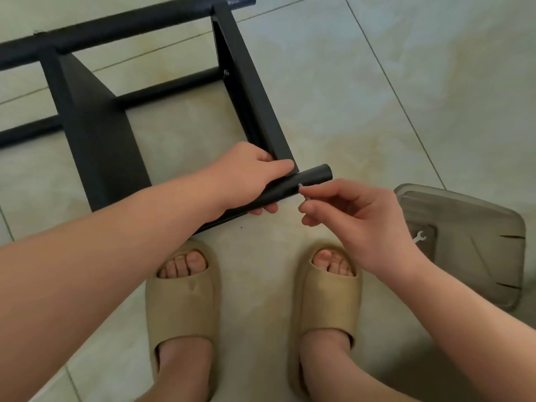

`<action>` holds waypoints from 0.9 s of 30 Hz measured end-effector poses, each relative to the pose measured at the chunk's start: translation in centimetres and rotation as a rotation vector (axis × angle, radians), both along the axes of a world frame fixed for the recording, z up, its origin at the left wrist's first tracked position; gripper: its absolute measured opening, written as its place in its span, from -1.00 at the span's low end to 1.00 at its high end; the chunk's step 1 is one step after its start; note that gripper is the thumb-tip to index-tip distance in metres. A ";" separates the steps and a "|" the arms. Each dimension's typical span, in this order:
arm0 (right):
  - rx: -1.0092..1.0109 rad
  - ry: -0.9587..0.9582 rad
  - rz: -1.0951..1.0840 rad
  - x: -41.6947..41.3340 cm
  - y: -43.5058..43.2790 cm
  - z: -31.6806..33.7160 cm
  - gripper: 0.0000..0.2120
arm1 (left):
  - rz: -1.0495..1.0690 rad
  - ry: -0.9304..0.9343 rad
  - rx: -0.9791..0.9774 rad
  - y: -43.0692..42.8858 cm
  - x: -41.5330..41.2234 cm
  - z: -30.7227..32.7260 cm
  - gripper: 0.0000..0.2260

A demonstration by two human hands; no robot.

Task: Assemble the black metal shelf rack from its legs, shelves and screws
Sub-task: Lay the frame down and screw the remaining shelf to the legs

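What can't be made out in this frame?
Head view:
The small metal piece pinched by the right hand: too small; screw or key, cannot tell.
The leg gripped by the left hand: near stretch hidden under the forearm.
The rack: cut off by the left edge.
The grey tray: contents blurred.

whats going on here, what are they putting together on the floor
A person is building a black rack on the tiled floor. The left hand grips a leg against the end of a shelf, while the right hand pinches what looks like a small screw at the leg's side. Both shelves appear already joined to the far leg. A small wrench lies on a grey tray to the right.
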State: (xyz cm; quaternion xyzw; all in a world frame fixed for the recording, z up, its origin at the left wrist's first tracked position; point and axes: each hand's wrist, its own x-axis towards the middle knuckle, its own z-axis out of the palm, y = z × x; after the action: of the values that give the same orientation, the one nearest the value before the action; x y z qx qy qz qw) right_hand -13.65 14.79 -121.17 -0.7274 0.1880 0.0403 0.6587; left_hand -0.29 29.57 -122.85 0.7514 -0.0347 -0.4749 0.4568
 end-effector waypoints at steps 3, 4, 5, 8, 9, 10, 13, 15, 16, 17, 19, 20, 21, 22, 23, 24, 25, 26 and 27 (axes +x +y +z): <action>-0.052 0.015 -0.009 -0.2 0.0 -0.2 -0.85 | 0.009 0.016 -0.019 0.1 -0.2 -0.2 -0.74; -0.073 0.021 -0.009 -0.3 0.0 -0.3 -0.85 | 0.008 0.015 -0.024 0.2 -0.3 -0.3 -0.73; -0.097 0.015 -0.008 -0.5 0.0 -0.4 -0.84 | 0.006 0.009 -0.029 0.2 -0.4 -0.4 -0.72; -0.154 -0.023 0.014 -0.8 -0.1 -0.3 -0.85 | 0.001 -0.025 -0.035 0.2 -0.5 -0.4 -0.71; -0.170 -0.033 0.022 -0.9 -0.2 -0.2 -0.86 | 0.002 -0.030 -0.036 0.2 -0.5 -0.4 -0.71; -0.182 -0.037 0.027 -1.0 -0.2 -0.1 -0.86 | 0.004 -0.030 -0.038 0.2 -0.5 -0.4 -0.71; -0.214 -0.044 0.050 -1.0 -0.4 -0.2 -0.84 | 0.001 -0.019 -0.044 0.3 -0.4 -0.5 -0.71; -0.247 -0.083 0.077 -1.1 -0.4 -0.2 -0.84 | -0.004 -0.013 -0.045 0.4 -0.4 -0.5 -0.71; -0.265 -0.102 0.090 -1.1 -0.3 -0.3 -0.84 | -0.007 -0.014 -0.045 0.4 -0.4 -0.6 -0.71; -0.280 -0.113 0.098 -1.1 -0.3 -0.3 -0.85 | -0.009 -0.015 -0.046 0.4 -0.4 -0.6 -0.71; -0.310 -0.122 0.111 -1.3 -0.3 -0.5 -0.88 | -0.005 -0.013 -0.054 0.4 -0.4 -0.6 -0.72; -0.324 -0.123 0.115 -1.4 -0.2 -0.5 -0.88 | -0.003 -0.011 -0.056 0.4 -0.4 -0.6 -0.72; -0.331 -0.122 0.113 -1.6 -0.2 -0.6 -0.88 | -0.002 -0.010 -0.057 0.4 -0.3 -0.6 -0.73; -0.336 -0.119 0.106 -1.6 -0.1 -0.6 -0.89 | 0.001 -0.009 -0.056 0.3 -0.3 -0.6 -0.73; -0.344 -0.119 0.094 -1.7 0.0 -0.6 -0.89 | 0.002 -0.011 -0.056 0.3 -0.2 -0.6 -0.73; -0.357 -0.122 0.083 -1.6 0.1 -0.7 -0.90 | 0.003 -0.013 -0.055 0.3 -0.2 -0.6 -0.73; -0.371 -0.128 0.077 -1.5 0.2 -0.7 -0.91 | 0.001 -0.014 -0.054 0.3 -0.2 -0.6 -0.73; -0.388 -0.137 0.077 -1.4 0.4 -0.8 -0.91 | 0.000 -0.011 -0.051 0.3 -0.2 -0.6 -0.73; -0.406 -0.147 0.080 -1.3 0.5 -0.8 -0.91 | 0.000 -0.006 -0.050 0.3 -0.2 -0.6 -0.72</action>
State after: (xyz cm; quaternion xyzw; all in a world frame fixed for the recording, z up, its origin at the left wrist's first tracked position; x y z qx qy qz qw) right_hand -14.97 15.30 -121.98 -0.8532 0.1147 -0.0251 0.5083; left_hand -0.54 29.91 -123.47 0.7412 -0.0479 -0.4716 0.4753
